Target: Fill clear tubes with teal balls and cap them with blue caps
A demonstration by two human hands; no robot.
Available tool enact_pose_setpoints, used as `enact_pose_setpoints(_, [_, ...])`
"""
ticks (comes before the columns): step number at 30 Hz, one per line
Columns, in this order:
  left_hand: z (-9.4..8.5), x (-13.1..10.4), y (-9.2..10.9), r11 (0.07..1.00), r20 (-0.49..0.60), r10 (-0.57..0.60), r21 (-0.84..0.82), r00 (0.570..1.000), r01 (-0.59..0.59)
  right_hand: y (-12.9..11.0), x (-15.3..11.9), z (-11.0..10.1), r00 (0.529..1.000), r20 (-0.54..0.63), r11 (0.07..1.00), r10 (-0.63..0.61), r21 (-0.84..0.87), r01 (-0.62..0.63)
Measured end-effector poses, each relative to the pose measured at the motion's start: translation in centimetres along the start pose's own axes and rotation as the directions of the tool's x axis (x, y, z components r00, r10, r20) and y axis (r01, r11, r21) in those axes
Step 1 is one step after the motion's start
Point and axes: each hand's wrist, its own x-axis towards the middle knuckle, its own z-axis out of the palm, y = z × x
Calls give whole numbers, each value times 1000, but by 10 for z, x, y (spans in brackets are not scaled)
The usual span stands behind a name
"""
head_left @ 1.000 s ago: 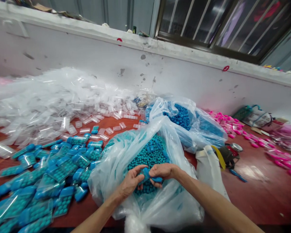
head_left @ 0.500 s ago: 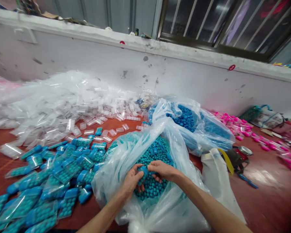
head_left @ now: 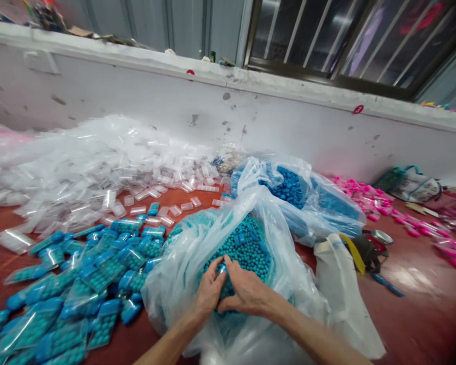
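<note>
A clear plastic bag (head_left: 285, 263) full of small teal beads (head_left: 247, 248) stands open in front of me, with a few blue caps among the beads. Over its mouth, my left hand (head_left: 210, 286) and my right hand (head_left: 243, 289) meet at the fingertips. Between them is a small clear and blue piece, mostly hidden by the fingers. The fingers of both hands are bent around it. To the left lies a pile of clear packs (head_left: 102, 274) filled with teal beads and closed with blue caps.
Behind the beads is a bag of blue caps (head_left: 289, 190). Empty clear sleeves (head_left: 99, 167) are heaped at the back left. Pink pieces (head_left: 368, 197), a white cloth (head_left: 338, 284) and a blue pen-like item (head_left: 387, 285) lie right.
My right hand has turned and moved in against my left hand, its fingers now covering most of the blue-capped piece. The view has shifted slightly.
</note>
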Motion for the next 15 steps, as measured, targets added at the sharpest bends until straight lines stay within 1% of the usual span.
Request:
enact_pose_setpoints(3, [1, 0, 0, 995, -40, 79, 65, 996, -76, -4, -1, 17, 996, -80, 999, 50, -18, -52])
enact_pose_setpoints(5, [3, -2, 1, 994, -43, 73, 91, 996, -69, -6, -1, 27, 982, -179, 997, 53, -42, -62])
enact_pose_setpoints(7, [6, -3, 1, 991, -77, 73, 118, 994, -64, -8, 0, 34, 963, -267, 993, 44, -96, -72])
enact_pose_setpoints(9, [7, -2, 0, 987, -106, 75, 151, 992, -58, -9, 0, 39, 950, -311, 988, 33, -133, -78])
enact_pose_setpoints(13, [7, -1, 1, 957, -81, 121, 276, 989, -94, -9, 0, 42, 947, -317, 990, 48, -114, -88])
enact_pose_setpoints(15, [7, -6, 5, 918, -83, 170, 375, 982, -127, -8, -1, 36, 969, -245, 998, 33, -45, -46])
